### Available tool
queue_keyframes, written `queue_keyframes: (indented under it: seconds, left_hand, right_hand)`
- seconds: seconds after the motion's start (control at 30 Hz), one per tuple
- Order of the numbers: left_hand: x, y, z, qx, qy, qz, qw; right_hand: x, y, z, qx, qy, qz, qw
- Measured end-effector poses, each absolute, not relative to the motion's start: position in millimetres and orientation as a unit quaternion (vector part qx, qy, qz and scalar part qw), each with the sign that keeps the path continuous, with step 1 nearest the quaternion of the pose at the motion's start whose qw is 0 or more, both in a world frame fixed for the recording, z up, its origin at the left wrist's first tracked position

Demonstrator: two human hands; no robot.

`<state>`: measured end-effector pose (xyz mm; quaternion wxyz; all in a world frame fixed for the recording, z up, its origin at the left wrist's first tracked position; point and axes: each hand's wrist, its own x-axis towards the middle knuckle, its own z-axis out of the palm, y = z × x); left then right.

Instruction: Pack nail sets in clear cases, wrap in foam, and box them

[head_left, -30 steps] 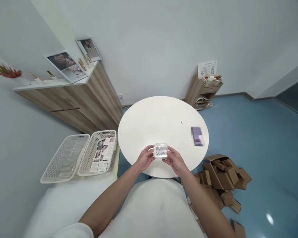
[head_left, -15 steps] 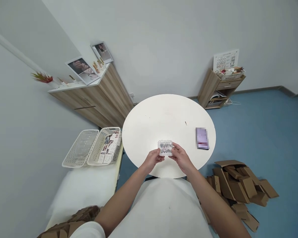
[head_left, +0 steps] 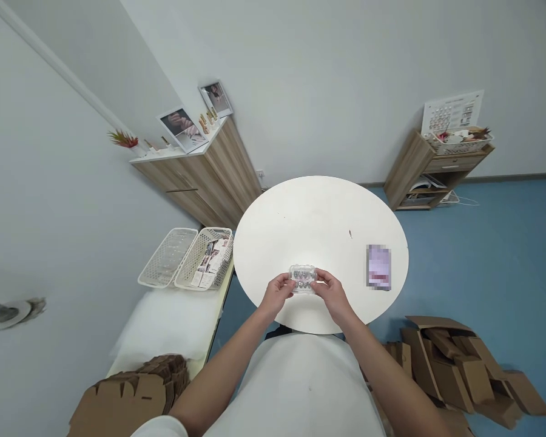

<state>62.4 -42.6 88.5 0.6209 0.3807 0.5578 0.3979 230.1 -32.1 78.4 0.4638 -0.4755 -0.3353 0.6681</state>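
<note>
Between my two hands is a small clear plastic case [head_left: 303, 280] with two rows of shiny silvery pieces inside, which look like press-on nails. It is held over the near part of the white oval table [head_left: 318, 212]. My left hand [head_left: 277, 294] grips its left edge, thumb on the front. On the right edge, my right hand [head_left: 331, 294] pinches it the same way. The case looks closed. Fingers behind it are partly hidden. To the right on the table lies a purple packet [head_left: 379, 267], blurred by pixels.
White baskets, one with cards [head_left: 204, 267] and another with clear items [head_left: 168, 258], stand on the left side table beside bubble wrap [head_left: 164, 321] and folded cardboard [head_left: 122, 400]. Cardboard boxes [head_left: 459, 370] lie at right on the floor. A wooden cabinet [head_left: 200, 182] and a small shelf [head_left: 412, 170] stand behind.
The view has shifted, so the surroundings appear displaced. Both hands still hold the case, and my left fingers sit slightly further onto its front.
</note>
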Motion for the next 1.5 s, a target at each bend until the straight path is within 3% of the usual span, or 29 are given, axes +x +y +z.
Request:
queue_keyframes:
  seconds: [0.5,0.97,1.17,1.5]
  left_hand:
    - [58.1,-48.3,82.1,0.406,0.556,0.350,0.635]
    - [11.9,-65.1,36.2,0.342,0.661,0.374,0.553]
    - [-35.6,-48.7,13.5,0.324,0.649,0.365,0.584]
    - [-117.3,-6.5,-22.6,0.344,0.712,0.298,0.535]
  right_hand:
    - [227.5,-29.7,68.4,-0.475,-0.315,0.689,0.447]
    - [157.3,-5.1,31.9,-0.569,-0.375,0.639,0.355]
    - [102.4,19.4,20.1,-0.572,-0.425,0.637,0.292]
    - [17.7,51.7,-12.6,-0.629,-0.445,0.601,0.211]
